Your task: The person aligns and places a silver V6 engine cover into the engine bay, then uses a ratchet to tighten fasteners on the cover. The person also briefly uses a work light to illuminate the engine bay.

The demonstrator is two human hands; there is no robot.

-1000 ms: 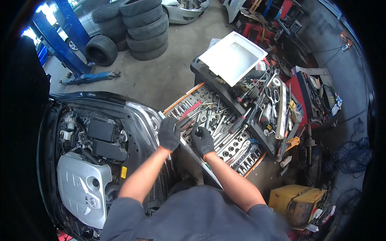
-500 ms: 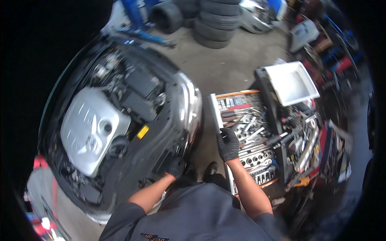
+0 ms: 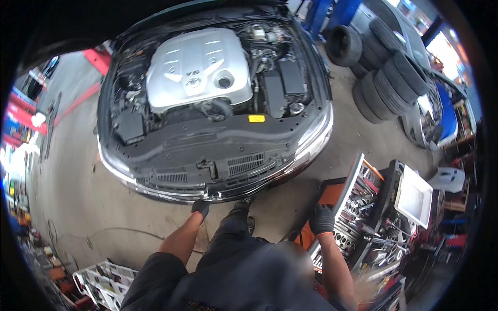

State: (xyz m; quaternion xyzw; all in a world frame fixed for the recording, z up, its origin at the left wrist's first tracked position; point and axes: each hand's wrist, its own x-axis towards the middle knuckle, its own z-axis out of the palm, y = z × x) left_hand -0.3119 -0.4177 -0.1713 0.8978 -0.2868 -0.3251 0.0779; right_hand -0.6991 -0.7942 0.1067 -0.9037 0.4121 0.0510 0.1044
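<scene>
My left hand (image 3: 201, 207), in a dark glove, is right by the front bumper (image 3: 192, 196) of a car with its hood up; the dark glove hides how its fingers lie. My right hand (image 3: 321, 220), gloved in dark grey, has its fingers curled at the pale front edge of a pulled-out tool drawer (image 3: 348, 185). Sockets (image 3: 345, 240), wrenches and other hand tools fill that drawer. In the engine bay, a large silver engine cover (image 3: 199, 67) lies over the motor, with a yellow label (image 3: 256, 118) in front of it.
A white tray (image 3: 415, 196) sits on the tool cart, beside heaped ratchets and tools (image 3: 386, 249). Stacked tires (image 3: 384, 93) stand at the far right. A white plastic crate (image 3: 104, 282) is at the lower left, and a thin cable (image 3: 124, 229) crosses the floor.
My view has swung left, so the car now lies ahead and the tool cart at lower right. My right hand stays at the drawer's front edge; my left hand stays by the car's front.
</scene>
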